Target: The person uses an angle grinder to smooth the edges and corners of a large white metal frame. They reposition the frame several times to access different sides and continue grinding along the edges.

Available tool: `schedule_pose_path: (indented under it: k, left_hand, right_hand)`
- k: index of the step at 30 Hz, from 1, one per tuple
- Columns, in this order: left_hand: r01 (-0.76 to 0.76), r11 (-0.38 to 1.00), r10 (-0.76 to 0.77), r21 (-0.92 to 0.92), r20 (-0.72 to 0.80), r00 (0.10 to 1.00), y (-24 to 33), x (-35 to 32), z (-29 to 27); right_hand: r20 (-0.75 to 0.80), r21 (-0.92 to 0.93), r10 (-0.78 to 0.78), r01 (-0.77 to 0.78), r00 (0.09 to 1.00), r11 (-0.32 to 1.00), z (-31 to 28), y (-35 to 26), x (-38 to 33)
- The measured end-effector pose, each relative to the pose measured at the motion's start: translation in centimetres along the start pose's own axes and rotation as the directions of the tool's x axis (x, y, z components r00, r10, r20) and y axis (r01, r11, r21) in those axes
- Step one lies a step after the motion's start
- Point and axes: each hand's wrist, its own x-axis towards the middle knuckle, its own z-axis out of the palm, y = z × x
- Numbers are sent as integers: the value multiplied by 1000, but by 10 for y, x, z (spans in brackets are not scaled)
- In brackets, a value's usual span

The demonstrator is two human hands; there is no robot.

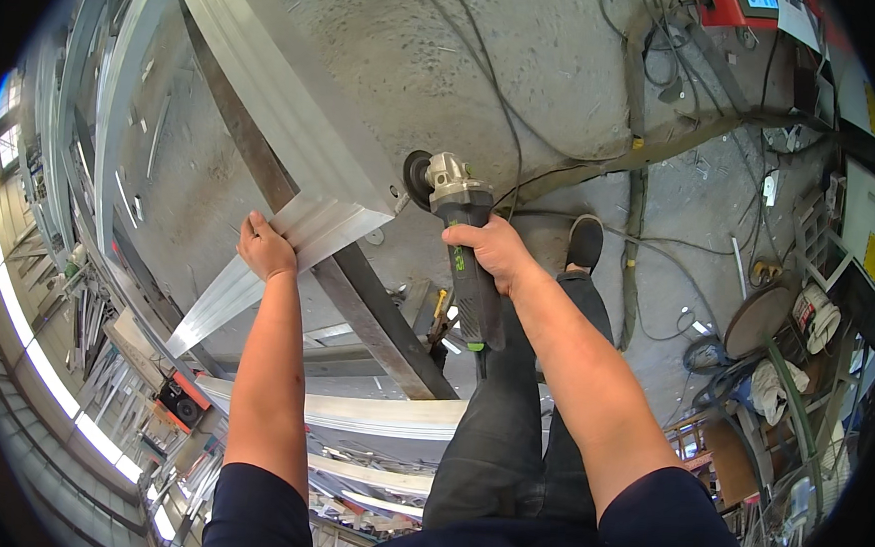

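My right hand [496, 252] is wrapped around the black body of an angle grinder [464, 200] with a silver gear head and green marks. Its dark disc [418, 179] stands close beside the mitred corner of a silver aluminium frame; whether they touch I cannot tell. One wide aluminium profile [279, 73] runs from that corner to the far left. A second aluminium profile [305, 227] tapers toward the lower left, and my left hand [267, 250] grips its edge with bent fingers, the thumb partly hidden. Beneath the corner passes a dark steel beam [380, 320].
Cables [499, 87] trail over the concrete floor. Long metal profiles [118, 84] stand at the left, and pale bars [349, 412] lie near my legs. At the far right are a red machine [739, 9], a round brown disc [760, 318] and cluttered racks.
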Motion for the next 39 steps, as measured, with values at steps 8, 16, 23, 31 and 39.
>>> schedule_pose_path:
  k: [8, 16, 23, 31, 39]
  left_hand:
    - [-22, 1000, 22, -18, 0, 1000, 0, 8, 5]
    - [14, 996, -16, 83, 28, 999, -9, 13, 0]
    - [10, 1000, -10, 21, 19, 1000, -1, 11, 8]
    - [-72, 995, 67, 70, 59, 996, -12, 11, 4]
    - [-153, 982, 152, 113, 21, 988, -6, 9, 3]
  right_hand:
    - [-3, -90, 16, -16, 1000, 996, -1, -7, -13]
    - [34, -77, 45, -42, 998, 996, -1, -55, -42]
    - [-12, 6, -46, 47, 999, 999, -30, -59, -28]
    - [-26, 105, 10, -8, 1000, 994, -7, -6, -17]
    - [-73, 84, -27, 33, 997, 996, 18, 1, -20]
